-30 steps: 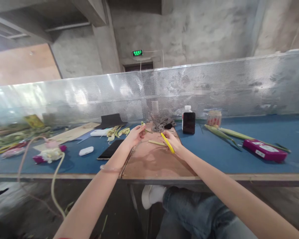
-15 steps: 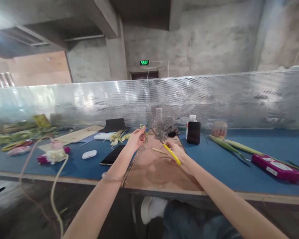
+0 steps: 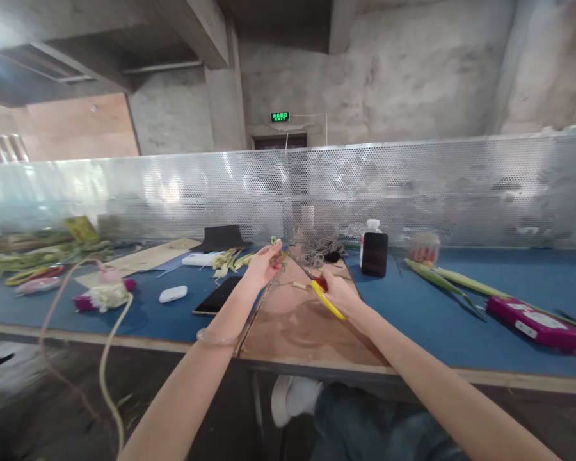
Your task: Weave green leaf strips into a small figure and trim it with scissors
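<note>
Pinched in the fingers of my left hand (image 3: pixel 264 265) is a small green-and-pale piece (image 3: pixel 274 241) that looks like knotted or woven plant leaf; its lower part is mostly hidden by the fingers. My right hand (image 3: pixel 340 293) grips scissors (image 3: pixel 325 299) with yellow handles and a red inner part. Their dark blades point up and left, with the tips close beside my left fingers; whether they touch the green piece I cannot tell. Under both hands lies a brown board (image 3: pixel 292 326), with a short pale stem offcut (image 3: pixel 299 285) on it.
Tangled grey cord (image 3: pixel 321 251) lies behind the scissors. A phone (image 3: pixel 375 255) leans against a white-capped bottle (image 3: pixel 372 225) on the right, near long leaves (image 3: pixel 432 279) and a magenta box (image 3: pixel 535 322). Leftward are a dark tablet (image 3: pixel 218 296), a white case (image 3: pixel 173 294) and pale leaf strips (image 3: pixel 230 259).
The scissors' yellow handles have swung lower and spread, and the blades sit slightly nearer my left hand. The short stem offcut on the board now looks shorter. My left hand has barely moved.
</note>
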Available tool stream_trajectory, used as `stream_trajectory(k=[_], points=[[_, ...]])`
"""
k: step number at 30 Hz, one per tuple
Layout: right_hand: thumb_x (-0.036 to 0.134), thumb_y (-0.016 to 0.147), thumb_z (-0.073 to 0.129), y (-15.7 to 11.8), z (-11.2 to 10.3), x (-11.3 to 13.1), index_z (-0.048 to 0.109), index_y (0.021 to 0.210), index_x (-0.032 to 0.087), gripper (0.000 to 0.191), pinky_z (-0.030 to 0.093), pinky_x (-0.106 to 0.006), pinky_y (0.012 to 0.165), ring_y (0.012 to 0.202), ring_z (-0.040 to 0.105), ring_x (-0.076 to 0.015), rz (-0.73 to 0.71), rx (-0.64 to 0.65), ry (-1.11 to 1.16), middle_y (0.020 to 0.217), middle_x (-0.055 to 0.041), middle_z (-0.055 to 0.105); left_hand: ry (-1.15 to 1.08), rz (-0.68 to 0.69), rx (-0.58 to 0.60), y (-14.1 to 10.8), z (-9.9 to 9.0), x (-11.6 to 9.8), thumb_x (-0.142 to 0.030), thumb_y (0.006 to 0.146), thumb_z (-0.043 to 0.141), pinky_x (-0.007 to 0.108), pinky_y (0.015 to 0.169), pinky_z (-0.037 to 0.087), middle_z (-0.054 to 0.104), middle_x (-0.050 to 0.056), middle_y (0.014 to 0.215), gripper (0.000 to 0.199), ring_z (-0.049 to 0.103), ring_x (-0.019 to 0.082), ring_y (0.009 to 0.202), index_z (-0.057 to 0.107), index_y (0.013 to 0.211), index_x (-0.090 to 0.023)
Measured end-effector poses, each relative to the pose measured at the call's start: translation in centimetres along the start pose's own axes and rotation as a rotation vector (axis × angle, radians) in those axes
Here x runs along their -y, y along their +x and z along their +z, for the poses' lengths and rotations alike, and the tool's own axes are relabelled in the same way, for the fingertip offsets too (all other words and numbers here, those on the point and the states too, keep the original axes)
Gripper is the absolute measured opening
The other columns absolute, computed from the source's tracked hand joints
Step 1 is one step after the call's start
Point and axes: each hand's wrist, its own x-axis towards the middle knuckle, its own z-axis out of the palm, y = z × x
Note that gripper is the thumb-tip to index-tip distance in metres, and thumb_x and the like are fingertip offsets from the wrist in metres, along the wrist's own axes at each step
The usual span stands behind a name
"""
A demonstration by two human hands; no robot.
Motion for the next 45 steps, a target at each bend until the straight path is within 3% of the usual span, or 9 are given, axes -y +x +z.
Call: stream_trajectory(k=[8,14,17,19,22,26,30,45], points=[[0.049,0.076,0.047,-0.02,0.08,0.02,0.043,0.071,0.02,0.029,0.025,-0.022,0.048,0.055,0.047,-0.0141,-0.012,-0.004,-0.036,0.062,-0.0018,0.054,0.031,-0.022,0.002,-0.55,0.51,-0.29,-0.023,0.083,0.051,0.019,0.046,0.044,0.055,0.0,0.075,0.015,0.05,0.006,0.054,0.054,0.091,-0.011],[0.049,0.078,0.044,0.16,0.17,-0.04,0.045,0.072,0.019,0.03,0.025,-0.023,0.048,0.056,0.048,-0.0148,-0.011,-0.005,-0.053,0.062,-0.0034,0.054,0.048,-0.045,0.003,-0.63,0.58,-0.29,-0.027,0.083,0.05,0.033,0.066,0.05,0.057,0.007,0.099,0.026,0.057,0.015,0.08,0.052,0.105,-0.013],[0.047,0.079,0.044,0.15,0.17,0.03,0.045,0.072,0.019,0.029,0.025,-0.023,0.049,0.056,0.048,-0.0145,-0.018,-0.006,-0.056,0.062,-0.0033,0.054,0.043,-0.049,0.003,-0.61,0.57,-0.28,-0.028,0.083,0.05,0.035,0.07,0.05,0.056,0.007,0.103,0.028,0.057,0.017,0.084,0.051,0.107,-0.014],[0.046,0.079,0.044,0.15,0.16,0.06,0.044,0.071,0.019,0.028,0.025,-0.022,0.049,0.055,0.048,-0.014,-0.025,-0.006,-0.057,0.061,-0.0029,0.054,0.031,-0.045,0.001,-0.6,0.53,-0.3,-0.027,0.084,0.049,0.031,0.065,0.05,0.057,0.006,0.097,0.025,0.057,0.014,0.077,0.053,0.103,-0.013],[0.042,0.08,0.044,0.17,0.17,0.04,0.043,0.069,0.019,0.025,0.025,-0.022,0.049,0.054,0.046,-0.0131,-0.034,-0.002,-0.055,0.06,-0.0022,0.053,0.004,-0.035,0.002,-0.6,0.48,-0.36,-0.025,0.082,0.053,0.02,0.047,0.044,0.056,-0.001,0.071,0.014,0.052,0.007,0.054,0.056,0.085,-0.011],[0.041,0.079,0.045,0.19,0.17,-0.09,0.042,0.07,0.02,0.024,0.026,-0.022,0.049,0.052,0.045,-0.0125,-0.041,0.0,-0.048,0.06,-0.0011,0.053,-0.039,-0.019,0.005,-0.64,0.46,-0.43,-0.025,0.062,0.072,0.015,0.036,0.028,0.044,-0.008,0.047,0.024,0.043,0.003,0.038,0.051,0.063,-0.013],[0.044,0.078,0.047,0.16,0.17,-0.23,0.042,0.071,0.02,0.026,0.027,-0.022,0.049,0.054,0.046,-0.0134,-0.037,-0.006,-0.048,0.061,-0.0014,0.053,-0.06,-0.008,0.012,-0.65,0.42,-0.46,-0.026,0.05,0.079,0.015,0.036,0.026,0.044,-0.008,0.044,0.032,0.045,0.003,0.037,0.05,0.058,-0.014],[0.043,0.075,0.05,0.33,0.19,-0.46,0.041,0.064,0.02,0.027,0.026,-0.022,0.048,0.052,0.043,-0.0119,-0.052,-0.018,-0.007,0.058,0.0004,0.05,-0.047,0.014,0.019,-0.29,-0.08,-0.27,-0.027,0.05,0.079,0.016,0.036,0.027,0.047,-0.008,0.045,0.033,0.045,0.003,0.036,0.05,0.059,-0.015]])
